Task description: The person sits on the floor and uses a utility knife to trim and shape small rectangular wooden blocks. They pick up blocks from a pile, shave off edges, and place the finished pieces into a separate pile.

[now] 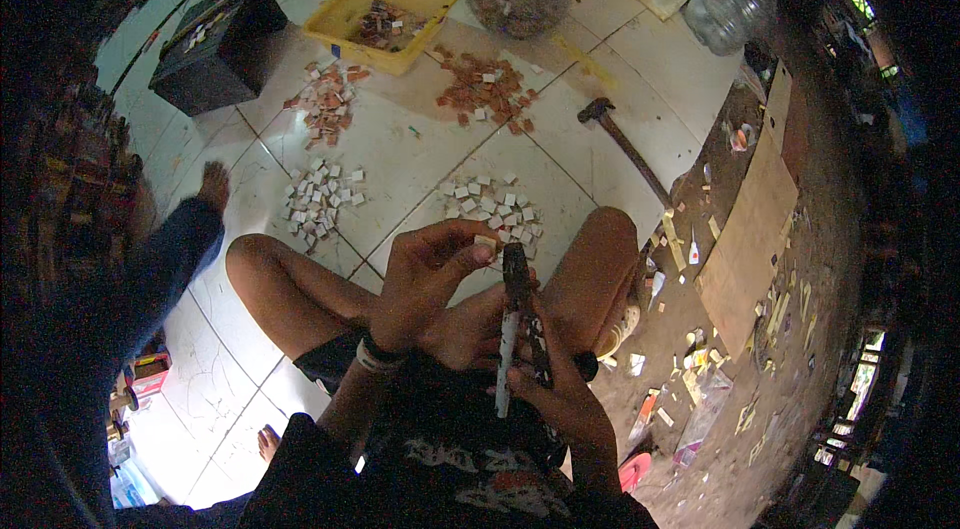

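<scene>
Between the thumb and finger of my left hand (430,264) is a small pale tile piece (485,243). My right hand (535,384) is wrapped round the handles of a pair of pincers (514,299), whose dark head points away from me, just right of the tile piece. Its handles are dark and worn white. Beyond my hands lie a pile of small white tile pieces (495,206) and a second white pile (322,197) to its left. Farther off are a reddish-brown pile (487,89) and a mixed brown and white pile (328,104).
A yellow basin (440,27) with tile pieces inside stands at the back, beside a black box (215,79). A hammer (630,151) lies on the right. Scraps litter the brown ground past a cardboard sheet (750,239). Another person's leg (185,239) is at left.
</scene>
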`<control>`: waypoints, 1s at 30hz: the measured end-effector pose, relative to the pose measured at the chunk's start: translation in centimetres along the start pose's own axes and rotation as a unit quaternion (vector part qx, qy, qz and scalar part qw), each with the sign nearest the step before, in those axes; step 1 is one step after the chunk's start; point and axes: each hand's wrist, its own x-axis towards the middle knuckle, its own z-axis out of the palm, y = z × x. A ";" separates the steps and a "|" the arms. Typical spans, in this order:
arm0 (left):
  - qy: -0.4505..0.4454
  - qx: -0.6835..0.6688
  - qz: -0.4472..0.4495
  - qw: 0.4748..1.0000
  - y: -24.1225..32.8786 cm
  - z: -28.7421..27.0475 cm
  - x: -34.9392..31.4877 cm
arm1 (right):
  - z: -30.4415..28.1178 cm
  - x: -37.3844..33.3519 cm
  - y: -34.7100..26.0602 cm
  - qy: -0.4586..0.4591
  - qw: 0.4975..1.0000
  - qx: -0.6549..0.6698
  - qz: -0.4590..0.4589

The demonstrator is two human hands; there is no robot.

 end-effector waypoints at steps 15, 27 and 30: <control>-0.009 0.024 0.061 0.998 0.2 0.8 -0.4 | -0.1 -0.2 0.5 -0.028 0.999 0.024 -0.040; -0.042 0.078 0.067 0.994 -1.3 -0.2 -0.2 | -0.2 2.2 6.4 0.033 0.996 -0.073 0.043; -0.044 0.100 0.048 0.993 -2.4 -0.6 -0.5 | 0.3 2.7 8.0 0.073 0.991 -0.110 -0.017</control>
